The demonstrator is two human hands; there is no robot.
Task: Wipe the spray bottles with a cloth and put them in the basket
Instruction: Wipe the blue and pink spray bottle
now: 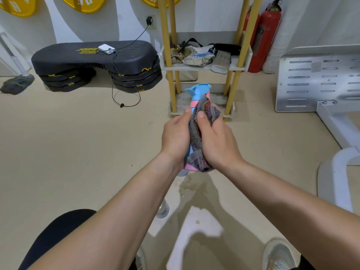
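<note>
Centrally, mid-frame: left hand point(175, 137) curls round the blue-and-pink spray bottle point(197, 92), thumb up beside its pink collar, bottle held roughly upright. Right hand point(216, 142) grips a striped grey cloth point(204, 115) wrapped on the bottle's right side, thumb pressing it. Wet patch point(191, 185) on floor just below. Black step platform point(93, 61) upper left, yellow-post shelf rack point(204, 68) upper centre, red fire extinguisher point(269, 36) upper right

Black step platform point(93, 55), 2 extinguishers point(266, 34)
</note>
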